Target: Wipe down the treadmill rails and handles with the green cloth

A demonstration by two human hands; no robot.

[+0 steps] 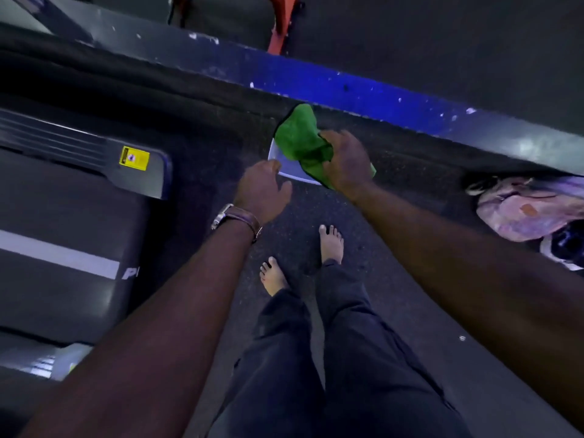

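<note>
1. Bare feet stood on the dark floor, at 6 o'clock of the hands.
2. The left hand, fingers loosely curled, sat at the edge of a pale flat piece; I could not tell whether it held it.
3. The right hand gripped the green cloth, bunched over that piece.
4. The treadmill lay at 9 o'clock, a bag at 3 o'clock.

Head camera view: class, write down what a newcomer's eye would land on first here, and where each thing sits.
The bright green cloth at the centre stands out, gripped by the right hand over a white flat object whose edge the left hand meets. Behind them runs a blue-lit ledge; the treadmill with its yellow warning sticker lies at the left.
</note>
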